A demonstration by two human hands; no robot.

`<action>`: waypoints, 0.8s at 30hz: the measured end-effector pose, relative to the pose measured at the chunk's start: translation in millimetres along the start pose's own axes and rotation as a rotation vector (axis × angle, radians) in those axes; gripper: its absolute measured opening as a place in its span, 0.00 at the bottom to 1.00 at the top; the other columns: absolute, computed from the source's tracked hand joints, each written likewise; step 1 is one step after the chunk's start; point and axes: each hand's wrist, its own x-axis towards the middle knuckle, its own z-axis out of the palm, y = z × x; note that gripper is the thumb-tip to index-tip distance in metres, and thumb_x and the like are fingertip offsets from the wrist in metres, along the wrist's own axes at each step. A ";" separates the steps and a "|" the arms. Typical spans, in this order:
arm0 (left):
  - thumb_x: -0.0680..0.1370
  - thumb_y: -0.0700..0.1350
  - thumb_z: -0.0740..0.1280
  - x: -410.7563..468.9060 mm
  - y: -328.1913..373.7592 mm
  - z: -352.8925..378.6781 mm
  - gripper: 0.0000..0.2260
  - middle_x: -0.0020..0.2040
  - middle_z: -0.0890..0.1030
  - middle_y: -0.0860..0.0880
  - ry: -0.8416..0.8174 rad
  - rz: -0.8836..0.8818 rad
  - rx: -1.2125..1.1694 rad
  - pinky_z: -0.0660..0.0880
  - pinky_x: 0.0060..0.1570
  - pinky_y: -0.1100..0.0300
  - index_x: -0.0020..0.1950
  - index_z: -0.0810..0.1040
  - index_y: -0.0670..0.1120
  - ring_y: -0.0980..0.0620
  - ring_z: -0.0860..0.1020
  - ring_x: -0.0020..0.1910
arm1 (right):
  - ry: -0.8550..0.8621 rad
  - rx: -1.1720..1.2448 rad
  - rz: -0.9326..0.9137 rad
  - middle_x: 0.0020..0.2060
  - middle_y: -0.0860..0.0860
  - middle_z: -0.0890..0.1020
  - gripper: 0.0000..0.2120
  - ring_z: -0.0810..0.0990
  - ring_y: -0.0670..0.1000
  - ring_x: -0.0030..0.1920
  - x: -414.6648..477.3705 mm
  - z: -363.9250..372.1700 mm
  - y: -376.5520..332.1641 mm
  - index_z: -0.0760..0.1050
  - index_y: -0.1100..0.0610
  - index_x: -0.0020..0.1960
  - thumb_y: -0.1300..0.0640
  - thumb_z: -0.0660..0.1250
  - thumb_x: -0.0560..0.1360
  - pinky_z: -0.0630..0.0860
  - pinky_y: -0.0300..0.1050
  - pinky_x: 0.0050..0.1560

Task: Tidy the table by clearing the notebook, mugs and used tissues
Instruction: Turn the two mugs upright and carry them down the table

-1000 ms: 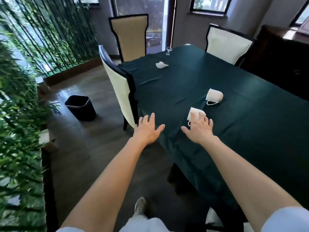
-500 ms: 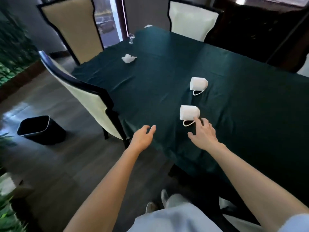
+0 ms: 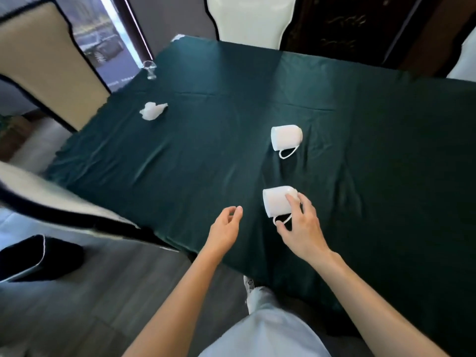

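Two white mugs lie on their sides on the dark green tablecloth (image 3: 180,155). The near mug (image 3: 275,202) has my right hand (image 3: 301,228) at it: the index finger rests on its body and the thumb is by the handle, fingers still spread. The far mug (image 3: 286,137) lies untouched beyond it. A crumpled white tissue (image 3: 152,110) sits toward the far left of the table. My left hand (image 3: 225,228) hovers over the near table edge, fingers loosely curled and holding nothing. No notebook shows.
A small clear glass (image 3: 149,70) stands at the far left corner. Cream chairs with dark frames stand at the left (image 3: 46,197), far left (image 3: 38,60) and far side (image 3: 247,19). A black bin (image 3: 33,256) sits on the wooden floor at left. A dark cabinet (image 3: 360,27) is behind.
The view has swung down and closer over the table. My right hand has come onto the near mug, finger on its body, thumb at the handle. My left hand curled slightly.
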 end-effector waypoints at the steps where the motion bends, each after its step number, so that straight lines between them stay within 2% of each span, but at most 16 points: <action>1: 0.83 0.64 0.60 5.9 3.7 -0.4 0.23 0.68 0.79 0.53 -0.003 -0.014 0.000 0.76 0.69 0.45 0.74 0.74 0.55 0.48 0.79 0.67 | 0.003 0.013 0.010 0.75 0.66 0.67 0.35 0.70 0.68 0.72 2.8 3.7 0.6 0.68 0.63 0.76 0.59 0.77 0.73 0.71 0.61 0.71; 7: 0.82 0.66 0.60 55.1 25.1 8.8 0.24 0.67 0.78 0.55 -0.042 -0.079 -0.018 0.77 0.68 0.46 0.75 0.73 0.56 0.49 0.79 0.66 | 0.009 0.065 0.112 0.79 0.65 0.60 0.39 0.61 0.67 0.78 26.4 19.2 12.4 0.64 0.59 0.79 0.56 0.77 0.73 0.65 0.61 0.75; 9: 0.83 0.65 0.60 67.5 29.7 15.9 0.24 0.65 0.79 0.55 -0.060 -0.098 -0.028 0.80 0.63 0.49 0.74 0.74 0.55 0.51 0.80 0.63 | -0.001 0.078 0.151 0.80 0.66 0.58 0.42 0.58 0.67 0.79 29.6 23.7 16.4 0.62 0.58 0.81 0.55 0.77 0.73 0.64 0.61 0.76; 12: 0.83 0.64 0.60 78.8 35.4 26.4 0.21 0.55 0.81 0.56 -0.087 -0.116 -0.038 0.81 0.54 0.53 0.71 0.76 0.55 0.53 0.81 0.53 | -0.002 0.139 0.214 0.81 0.63 0.53 0.48 0.54 0.64 0.80 30.9 28.8 20.0 0.55 0.54 0.83 0.50 0.78 0.72 0.62 0.59 0.77; 14: 0.83 0.64 0.60 85.5 39.5 33.9 0.21 0.55 0.80 0.57 -0.105 -0.133 -0.048 0.81 0.53 0.54 0.71 0.75 0.56 0.54 0.82 0.54 | -0.003 0.175 0.248 0.82 0.62 0.52 0.51 0.52 0.62 0.81 34.2 32.1 23.5 0.52 0.52 0.84 0.47 0.78 0.70 0.61 0.56 0.77; 17: 0.84 0.63 0.60 93.6 45.6 42.2 0.20 0.59 0.80 0.56 -0.120 -0.159 -0.075 0.81 0.55 0.52 0.70 0.76 0.55 0.54 0.82 0.55 | -0.011 0.226 0.286 0.82 0.61 0.51 0.55 0.53 0.61 0.81 39.0 37.5 26.0 0.49 0.51 0.85 0.45 0.80 0.69 0.61 0.55 0.77; 21: 0.84 0.63 0.60 102.4 56.0 50.6 0.19 0.60 0.82 0.56 -0.179 -0.178 -0.101 0.80 0.51 0.53 0.67 0.78 0.53 0.52 0.82 0.57 | -0.045 0.303 0.310 0.82 0.57 0.49 0.59 0.54 0.58 0.81 41.6 44.1 26.2 0.47 0.49 0.85 0.44 0.82 0.67 0.61 0.51 0.77; 24: 0.84 0.61 0.62 106.3 57.9 56.9 0.17 0.58 0.87 0.52 -0.256 -0.170 -0.082 0.82 0.57 0.49 0.59 0.83 0.52 0.48 0.84 0.59 | -0.033 0.354 0.340 0.82 0.55 0.52 0.61 0.59 0.55 0.80 43.2 50.2 21.2 0.46 0.49 0.84 0.45 0.83 0.65 0.64 0.49 0.76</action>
